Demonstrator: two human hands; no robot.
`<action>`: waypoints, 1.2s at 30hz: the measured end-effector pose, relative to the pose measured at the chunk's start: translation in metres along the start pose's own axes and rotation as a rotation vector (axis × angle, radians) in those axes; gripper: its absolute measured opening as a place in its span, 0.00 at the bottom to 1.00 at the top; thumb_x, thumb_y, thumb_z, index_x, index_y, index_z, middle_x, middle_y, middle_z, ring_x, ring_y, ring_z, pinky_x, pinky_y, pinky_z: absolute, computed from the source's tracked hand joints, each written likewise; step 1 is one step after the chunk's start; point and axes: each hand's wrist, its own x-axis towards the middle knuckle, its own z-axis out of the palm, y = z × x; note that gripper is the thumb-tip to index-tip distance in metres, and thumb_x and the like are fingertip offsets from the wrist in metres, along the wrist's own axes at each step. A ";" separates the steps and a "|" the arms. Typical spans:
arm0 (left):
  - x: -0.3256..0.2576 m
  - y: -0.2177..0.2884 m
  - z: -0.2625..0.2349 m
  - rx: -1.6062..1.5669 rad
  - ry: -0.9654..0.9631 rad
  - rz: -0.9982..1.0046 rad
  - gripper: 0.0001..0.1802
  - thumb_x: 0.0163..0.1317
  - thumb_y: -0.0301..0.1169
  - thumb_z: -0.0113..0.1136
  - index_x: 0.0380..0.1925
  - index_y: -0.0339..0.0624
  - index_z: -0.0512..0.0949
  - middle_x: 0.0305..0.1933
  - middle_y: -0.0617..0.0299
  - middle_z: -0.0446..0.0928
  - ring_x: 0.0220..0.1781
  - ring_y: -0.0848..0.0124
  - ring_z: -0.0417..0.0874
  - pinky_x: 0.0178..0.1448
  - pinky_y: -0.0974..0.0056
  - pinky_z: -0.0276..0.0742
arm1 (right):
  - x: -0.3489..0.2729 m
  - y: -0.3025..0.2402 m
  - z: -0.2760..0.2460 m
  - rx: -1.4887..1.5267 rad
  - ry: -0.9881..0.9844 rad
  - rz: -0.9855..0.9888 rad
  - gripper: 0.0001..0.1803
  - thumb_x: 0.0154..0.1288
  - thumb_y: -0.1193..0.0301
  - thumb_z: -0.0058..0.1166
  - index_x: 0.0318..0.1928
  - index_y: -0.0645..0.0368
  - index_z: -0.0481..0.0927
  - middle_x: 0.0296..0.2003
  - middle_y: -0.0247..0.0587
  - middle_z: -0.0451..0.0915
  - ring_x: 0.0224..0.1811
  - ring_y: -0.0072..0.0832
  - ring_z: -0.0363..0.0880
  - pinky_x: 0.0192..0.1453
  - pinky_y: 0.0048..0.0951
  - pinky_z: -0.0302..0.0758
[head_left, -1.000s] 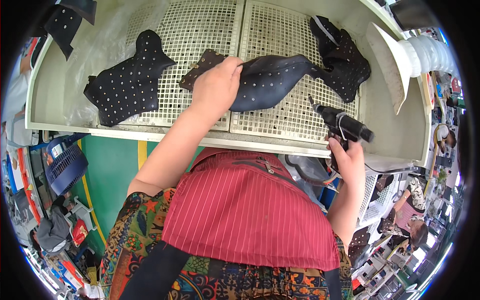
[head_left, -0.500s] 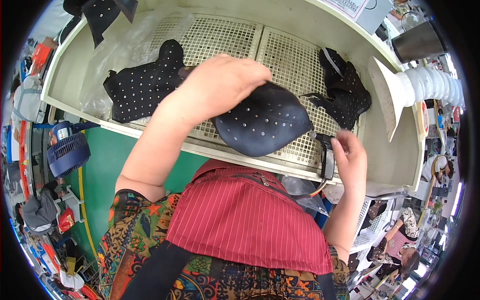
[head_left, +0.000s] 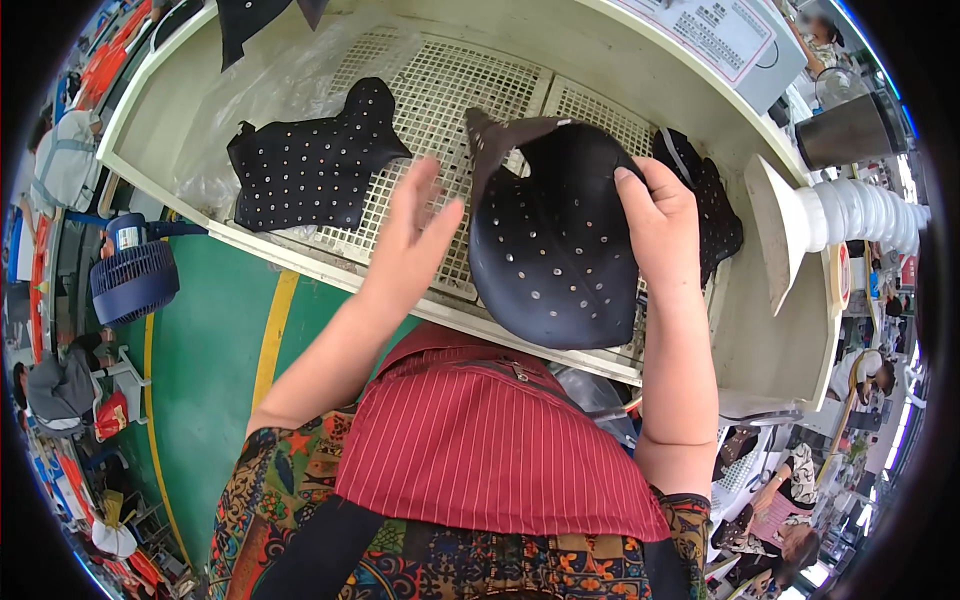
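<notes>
A curved black leather-like piece dotted with small metal studs (head_left: 555, 260) is held up over the bench grid, one brownish flap showing at its far left corner. My right hand (head_left: 660, 215) pinches its right edge between thumb and fingers. To the left of the piece, my left hand (head_left: 410, 230) is in the air with fingers apart, slightly blurred and holding nothing. Beyond it, a flat black studded piece (head_left: 310, 165) lies on the grid with clear plastic film (head_left: 290, 95) next to it. Another studded piece (head_left: 715, 215) rests at the right, partly hidden by my right hand.
The cream bench tray (head_left: 150, 160) has raised walls and a perforated grid (head_left: 450, 85) floor. At its right stands a white funnel hood (head_left: 775, 230) on a clear ribbed hose (head_left: 870, 215). A blue fan (head_left: 135, 280) is off to the left. Other people work at the lower right.
My left hand has let go of the studded piece and drawn back to the left. My right hand has left the black device at the front edge and taken the piece's right side, now tilted up.
</notes>
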 end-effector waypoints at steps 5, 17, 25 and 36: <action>-0.037 -0.003 -0.010 -0.432 -0.399 -0.652 0.33 0.70 0.49 0.47 0.63 0.31 0.60 0.64 0.51 0.66 0.66 0.63 0.65 0.71 0.59 0.57 | 0.009 0.005 0.018 0.107 0.008 0.040 0.10 0.65 0.70 0.52 0.39 0.65 0.81 0.26 0.29 0.78 0.28 0.14 0.72 0.33 0.20 0.70; 0.044 0.041 -0.018 0.392 -0.051 0.336 0.17 0.61 0.26 0.44 0.48 0.31 0.74 0.48 0.50 0.76 0.50 0.58 0.77 0.59 0.61 0.69 | 0.017 0.039 0.046 0.708 0.066 0.343 0.05 0.65 0.73 0.52 0.37 0.61 0.78 0.32 0.35 0.81 0.31 0.19 0.78 0.33 0.20 0.75; 0.137 0.049 0.017 0.521 -0.549 -0.151 0.17 0.59 0.30 0.44 0.43 0.35 0.78 0.40 0.60 0.80 0.43 0.72 0.76 0.51 0.69 0.70 | 0.003 0.106 0.037 0.610 -0.059 0.658 0.09 0.68 0.67 0.49 0.42 0.60 0.76 0.30 0.35 0.79 0.27 0.21 0.77 0.30 0.21 0.74; 0.139 0.023 0.059 0.550 -0.677 -0.096 0.16 0.58 0.35 0.45 0.36 0.34 0.77 0.32 0.60 0.79 0.35 0.71 0.76 0.42 0.64 0.72 | -0.121 0.154 -0.103 -1.032 0.220 0.227 0.19 0.61 0.63 0.57 0.47 0.63 0.76 0.42 0.52 0.78 0.43 0.49 0.78 0.45 0.44 0.75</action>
